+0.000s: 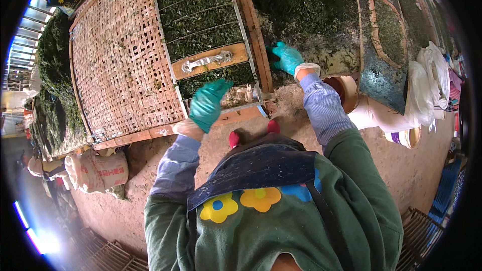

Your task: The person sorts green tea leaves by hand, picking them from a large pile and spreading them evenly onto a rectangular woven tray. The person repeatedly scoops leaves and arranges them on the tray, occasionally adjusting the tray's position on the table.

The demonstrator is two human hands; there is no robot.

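My left hand [207,106], in a green rubber glove, is blurred over the near end of a metal frame with cross wires [239,15]. Its fingers lie close together, and its palm is hidden. Dark green leafy material [196,17], like seaweed, fills the frame. Across the frame lies a wooden slat [241,51] with a shiny handle [206,61]. To the right of a wooden rail [253,26], my right hand [287,58], gloved in teal, has its fingers apart at the edge of a loose green heap [312,3]. Nothing shows in its grasp.
A woven bamboo mat [120,56] borders the frame on the left, with more green material [56,71] beyond it. At right are a worn board [384,79], white plastic sheeting [433,79] and a tub [404,137]. A sack [99,171] rests on the floor at left.
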